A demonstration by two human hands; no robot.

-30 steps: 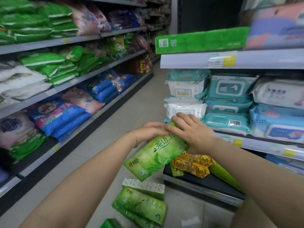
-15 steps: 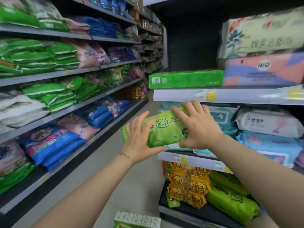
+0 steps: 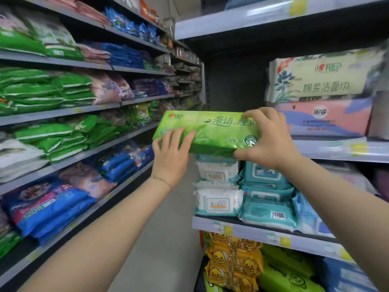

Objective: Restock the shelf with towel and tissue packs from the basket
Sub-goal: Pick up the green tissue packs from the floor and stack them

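Grip: green tissue pack held between left hand and right hand.

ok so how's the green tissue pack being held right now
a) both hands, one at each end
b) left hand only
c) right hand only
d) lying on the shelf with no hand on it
a: the left hand presses straight fingers on one end of the green tissue pack, and the right hand grips the other end, thumb underneath.
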